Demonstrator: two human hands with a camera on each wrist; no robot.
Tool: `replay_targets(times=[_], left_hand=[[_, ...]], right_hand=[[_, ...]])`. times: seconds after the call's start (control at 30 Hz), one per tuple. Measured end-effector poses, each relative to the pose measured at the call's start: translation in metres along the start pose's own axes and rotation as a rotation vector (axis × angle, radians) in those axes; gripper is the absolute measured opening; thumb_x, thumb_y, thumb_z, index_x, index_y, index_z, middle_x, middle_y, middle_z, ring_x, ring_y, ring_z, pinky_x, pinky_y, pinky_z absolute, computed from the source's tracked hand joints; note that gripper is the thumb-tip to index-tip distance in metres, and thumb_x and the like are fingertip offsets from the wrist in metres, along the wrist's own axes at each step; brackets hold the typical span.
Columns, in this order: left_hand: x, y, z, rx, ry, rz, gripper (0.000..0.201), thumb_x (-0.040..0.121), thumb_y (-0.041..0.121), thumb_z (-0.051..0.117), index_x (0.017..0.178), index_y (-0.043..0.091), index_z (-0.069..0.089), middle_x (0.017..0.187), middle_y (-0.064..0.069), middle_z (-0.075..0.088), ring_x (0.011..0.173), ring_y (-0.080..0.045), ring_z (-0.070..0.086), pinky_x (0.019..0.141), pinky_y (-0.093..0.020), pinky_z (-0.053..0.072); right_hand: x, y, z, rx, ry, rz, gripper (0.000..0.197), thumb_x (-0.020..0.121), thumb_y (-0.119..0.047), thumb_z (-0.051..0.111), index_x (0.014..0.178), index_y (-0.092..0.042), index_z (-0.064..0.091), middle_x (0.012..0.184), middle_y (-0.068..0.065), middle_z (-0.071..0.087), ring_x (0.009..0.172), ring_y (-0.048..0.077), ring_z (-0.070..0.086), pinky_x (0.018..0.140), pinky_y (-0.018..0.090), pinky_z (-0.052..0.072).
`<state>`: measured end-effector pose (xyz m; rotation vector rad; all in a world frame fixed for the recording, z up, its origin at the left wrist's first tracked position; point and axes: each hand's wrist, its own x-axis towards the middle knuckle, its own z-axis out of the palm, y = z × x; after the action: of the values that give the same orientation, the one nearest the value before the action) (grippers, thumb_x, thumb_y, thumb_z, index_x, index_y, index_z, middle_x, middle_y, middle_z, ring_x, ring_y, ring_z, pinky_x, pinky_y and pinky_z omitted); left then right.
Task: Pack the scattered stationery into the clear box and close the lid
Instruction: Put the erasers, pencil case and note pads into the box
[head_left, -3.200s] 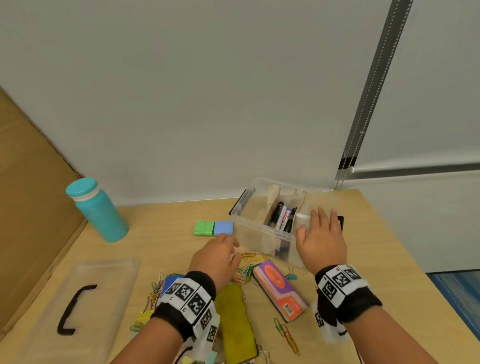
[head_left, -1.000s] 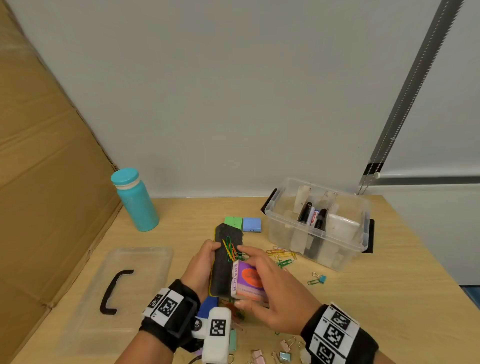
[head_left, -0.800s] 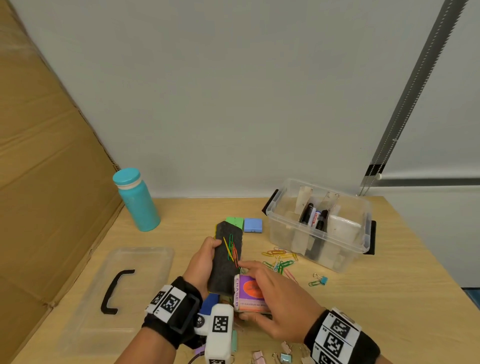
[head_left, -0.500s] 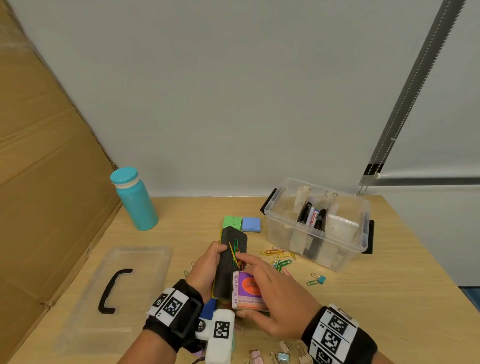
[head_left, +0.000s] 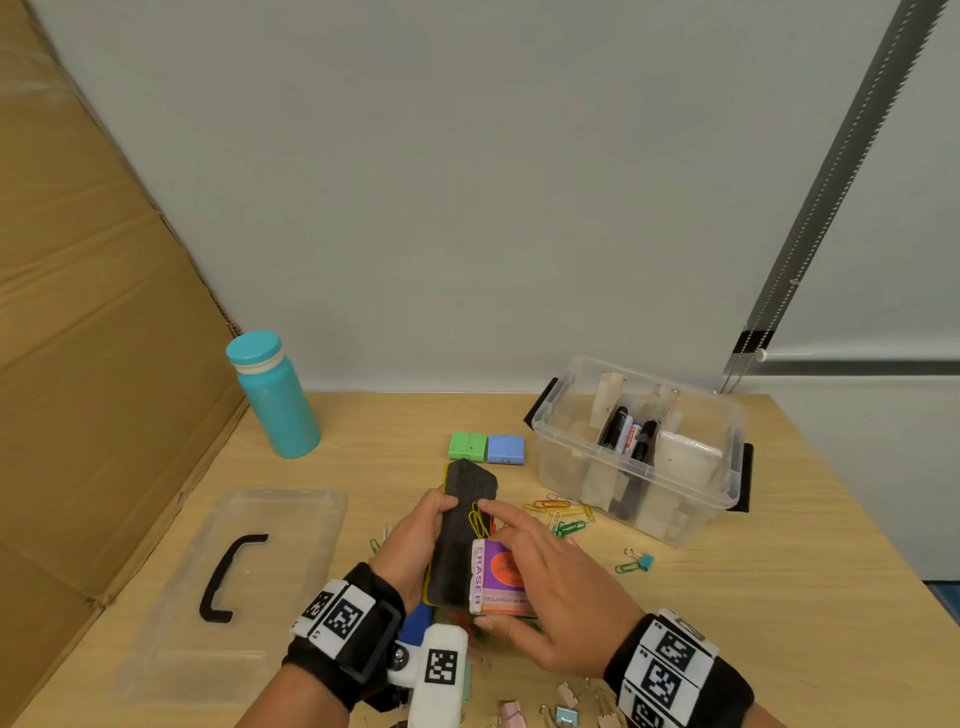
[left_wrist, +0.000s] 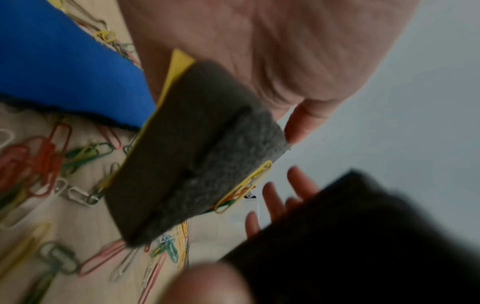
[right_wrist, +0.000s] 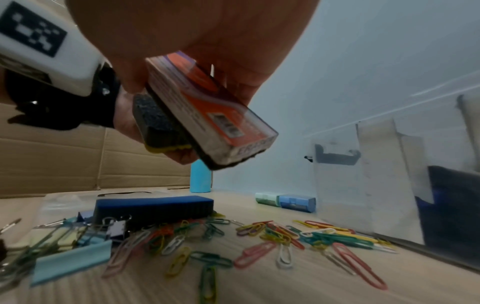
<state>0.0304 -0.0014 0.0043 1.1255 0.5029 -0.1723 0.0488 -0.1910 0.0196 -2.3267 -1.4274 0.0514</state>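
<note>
Above the desk (head_left: 727, 597), 2 board erasers are held side by side, felt sides turned up and toward each other. The left hand (head_left: 415, 540) has its grip closed round a yellow-backed eraser (head_left: 460, 535), whose long axis points away from the person toward the green block (head_left: 468, 446) and blue block (head_left: 505, 449). The right hand (head_left: 550, 587) has its grip closed round the orange-and-purple eraser (head_left: 496, 579), thumb beneath, with its forefinger stretched onto several paper clips (head_left: 478, 522) clinging to the dark felt of the left one.

The clear box (head_left: 722, 499) stands open, forward and to the right of both hands, and the right hand is the nearer. Its middle compartment already holds markers (head_left: 626, 434), and a white pad lies in the right one.

The likely step in hand is clearing the clips from the felt before either eraser goes in. Each eraser would probably need its long axis turned to suit a compartment.

Many loose clips (right_wrist: 259, 236) and binder clips (head_left: 563, 714) still lie on the desk with a blue eraser (right_wrist: 153, 207). The lid (head_left: 291, 530), with its black handle, rests flat to the left, beside the teal bottle (head_left: 275, 402).
</note>
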Motion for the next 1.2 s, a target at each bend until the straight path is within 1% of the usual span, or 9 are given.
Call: replay_targets(times=[0.1, 0.2, 0.37, 0.5, 0.63, 0.8, 0.97, 1.1, 1.2], left_hand=[[-0.003, 0.003, 0.006, -0.008, -0.012, -0.003, 0.048, 0.095, 0.032, 0.035, 0.123, -0.001, 0.056, 0.104, -0.020, 0.063, 0.083, -0.026, 0.062, 0.079, -0.036, 0.048], [-0.003, 0.010, 0.002, -0.038, 0.037, 0.038, 0.049, 0.094, 0.030, 0.036, 0.130, 0.000, 0.050, 0.112, -0.023, 0.061, 0.095, -0.030, 0.058, 0.083, -0.038, 0.048], [-0.004, 0.016, -0.009, -0.057, 0.010, 0.051, 0.049, 0.095, 0.031, 0.032, 0.131, 0.002, 0.049, 0.107, -0.023, 0.062, 0.086, -0.027, 0.063, 0.077, -0.037, 0.051], [-0.004, 0.008, -0.003, -0.022, -0.014, 0.042, 0.048, 0.095, 0.030, 0.035, 0.129, 0.001, 0.051, 0.110, -0.023, 0.062, 0.091, -0.029, 0.060, 0.088, -0.040, 0.046], [-0.007, 0.007, 0.005, 0.042, -0.056, 0.040, 0.045, 0.096, 0.031, 0.033, 0.122, 0.005, 0.058, 0.100, -0.017, 0.067, 0.079, -0.023, 0.064, 0.075, -0.034, 0.052], [-0.009, 0.013, -0.002, 0.021, -0.001, 0.070, 0.043, 0.096, 0.027, 0.034, 0.126, 0.004, 0.054, 0.122, -0.023, 0.062, 0.101, -0.030, 0.057, 0.098, -0.044, 0.042], [-0.009, 0.014, -0.003, 0.003, 0.021, 0.098, 0.040, 0.096, 0.025, 0.034, 0.126, 0.009, 0.054, 0.106, -0.019, 0.063, 0.091, -0.028, 0.058, 0.085, -0.040, 0.046], [-0.007, 0.011, -0.001, 0.013, 0.026, 0.095, 0.040, 0.097, 0.027, 0.035, 0.127, 0.009, 0.053, 0.109, -0.019, 0.063, 0.094, -0.028, 0.059, 0.088, -0.040, 0.046], [-0.008, 0.011, 0.003, 0.012, 0.016, 0.098, 0.039, 0.097, 0.027, 0.035, 0.126, 0.009, 0.054, 0.105, -0.017, 0.065, 0.090, -0.026, 0.061, 0.085, -0.039, 0.048]], right_hand=[[0.004, -0.003, 0.004, -0.009, -0.026, -0.046, 0.064, 0.090, -0.062, 0.040, 0.135, -0.018, 0.030, 0.157, -0.005, 0.010, 0.143, 0.008, 0.013, 0.109, 0.020, 0.017], [0.000, 0.003, 0.007, -0.036, -0.047, -0.033, 0.065, 0.090, -0.065, 0.036, 0.134, -0.017, 0.029, 0.150, 0.000, 0.027, 0.134, 0.013, 0.031, 0.108, 0.025, 0.028], [-0.005, 0.009, 0.007, -0.070, -0.054, -0.029, 0.060, 0.090, -0.068, 0.036, 0.128, -0.022, 0.031, 0.124, -0.004, 0.045, 0.103, 0.010, 0.047, 0.086, 0.022, 0.039], [0.005, 0.004, 0.002, -0.044, 0.039, -0.048, 0.061, 0.089, -0.065, 0.039, 0.131, -0.021, 0.031, 0.152, -0.003, 0.027, 0.128, 0.009, 0.038, 0.099, 0.018, 0.029], [0.016, 0.000, 0.001, -0.041, 0.060, -0.100, 0.060, 0.090, -0.060, 0.042, 0.130, -0.016, 0.033, 0.157, 0.002, 0.018, 0.142, 0.012, 0.022, 0.108, 0.023, 0.025], [0.011, 0.007, 0.001, -0.088, 0.010, -0.103, 0.062, 0.090, -0.064, 0.031, 0.129, -0.017, 0.035, 0.152, 0.003, 0.029, 0.139, 0.013, 0.028, 0.105, 0.024, 0.031], [0.001, 0.007, 0.001, -0.197, -0.053, -0.113, 0.056, 0.090, -0.060, 0.037, 0.129, -0.019, 0.038, 0.146, 0.001, 0.039, 0.129, 0.012, 0.040, 0.094, 0.021, 0.032], [0.000, 0.006, -0.001, -0.120, -0.040, -0.105, 0.055, 0.089, -0.054, 0.041, 0.132, -0.020, 0.034, 0.158, -0.004, 0.016, 0.137, 0.010, 0.028, 0.098, 0.023, 0.021], [0.005, 0.003, 0.001, -0.054, -0.029, -0.117, 0.056, 0.089, -0.051, 0.044, 0.133, -0.018, 0.031, 0.159, -0.004, 0.008, 0.141, 0.010, 0.021, 0.104, 0.024, 0.028]])
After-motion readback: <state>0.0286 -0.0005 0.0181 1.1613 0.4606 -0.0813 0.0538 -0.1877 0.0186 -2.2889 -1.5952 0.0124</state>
